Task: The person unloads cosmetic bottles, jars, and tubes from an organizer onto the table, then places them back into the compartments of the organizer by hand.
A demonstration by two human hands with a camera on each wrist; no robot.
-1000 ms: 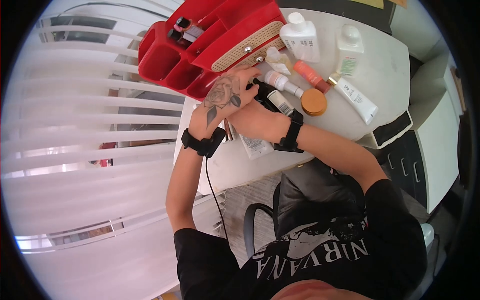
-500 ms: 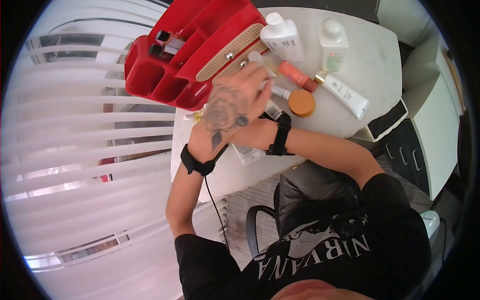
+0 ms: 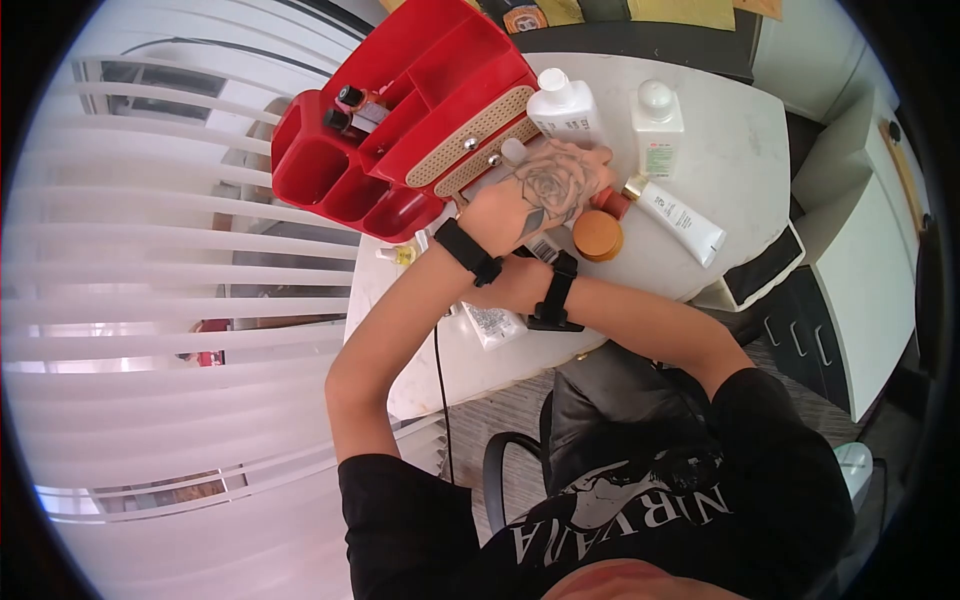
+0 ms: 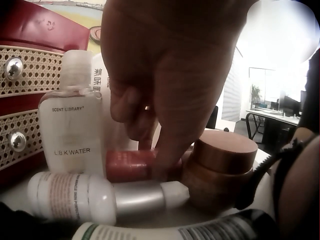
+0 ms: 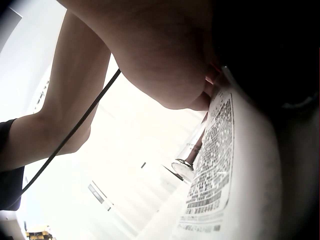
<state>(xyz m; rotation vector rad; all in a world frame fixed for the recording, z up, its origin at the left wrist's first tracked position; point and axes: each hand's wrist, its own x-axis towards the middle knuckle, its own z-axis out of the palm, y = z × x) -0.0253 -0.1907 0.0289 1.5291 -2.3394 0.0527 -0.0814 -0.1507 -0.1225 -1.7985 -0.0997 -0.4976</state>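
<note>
My left hand (image 3: 550,190), with a rose tattoo on its back, reaches across my right wrist. In the left wrist view its thumb and fingers pinch a red tube (image 4: 132,165) lying on the table. Close around it are an amber jar (image 4: 220,167), a clear Scent Library bottle (image 4: 72,135) and a white bottle with a silver neck (image 4: 72,197). A dark bottle with a barcode label (image 3: 542,247) lies below. My right hand (image 3: 505,285) is largely covered by the left arm, its fingers hidden. A white printed tube (image 5: 215,160) lies beside it.
A red organizer (image 3: 320,165) with two woven drawers stands at the back left, holding small dark-capped bottles (image 3: 360,108). Two white bottles (image 3: 565,108) (image 3: 657,125) stand behind. A gold-capped white tube (image 3: 680,220) lies right. A cable (image 3: 440,400) hangs from my left wrist.
My left hand has swung away from the dark bottle, right and forward, onto the red tube. My right hand stays low beneath it. The head view has shifted slightly.
</note>
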